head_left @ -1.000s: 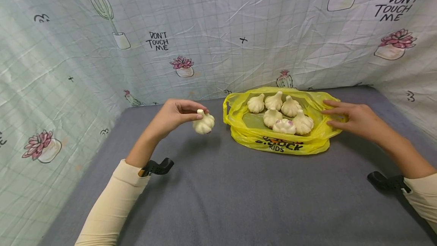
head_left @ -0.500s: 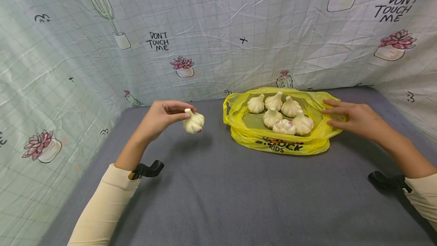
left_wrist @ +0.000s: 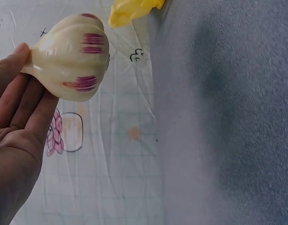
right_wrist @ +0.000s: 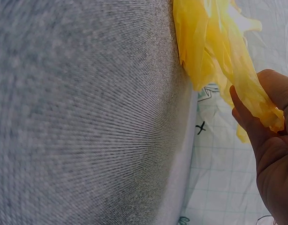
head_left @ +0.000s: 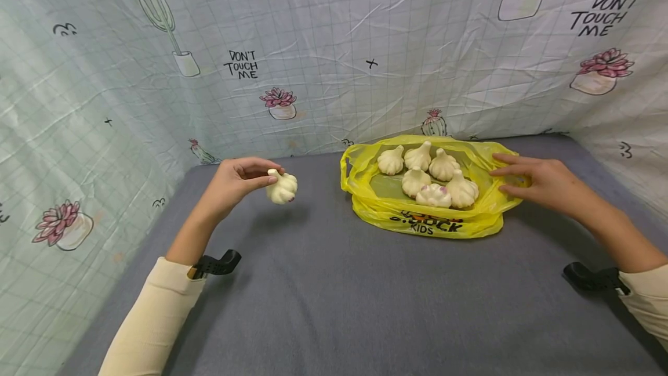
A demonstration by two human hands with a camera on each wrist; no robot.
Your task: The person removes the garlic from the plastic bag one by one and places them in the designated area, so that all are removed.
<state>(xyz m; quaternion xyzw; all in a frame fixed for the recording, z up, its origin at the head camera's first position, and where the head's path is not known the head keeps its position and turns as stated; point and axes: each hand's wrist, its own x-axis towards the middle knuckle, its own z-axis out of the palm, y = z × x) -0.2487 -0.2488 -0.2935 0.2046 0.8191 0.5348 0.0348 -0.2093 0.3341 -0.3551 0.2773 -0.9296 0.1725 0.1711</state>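
My left hand pinches a garlic bulb by its stem, holding it above the grey cloth to the left of the bag. Purple streaks mark the base of this bulb in the left wrist view. A yellow plastic bag lies with its mouth spread, and several more garlic bulbs sit inside, one of them bottom up with purple marks. On the bag's right side my right hand grips the rim; the right wrist view shows the plastic gathered between thumb and fingers.
A grey cloth covers the table. Behind it and along both sides hangs a pale curtain printed with potted plants and lettering. Black camera mounts stick out from both wrists.
My left hand has carried the garlic bulb leftward, farther from the bag. The right hand keeps its hold on the rim, and the bulbs in the bag lie as before.
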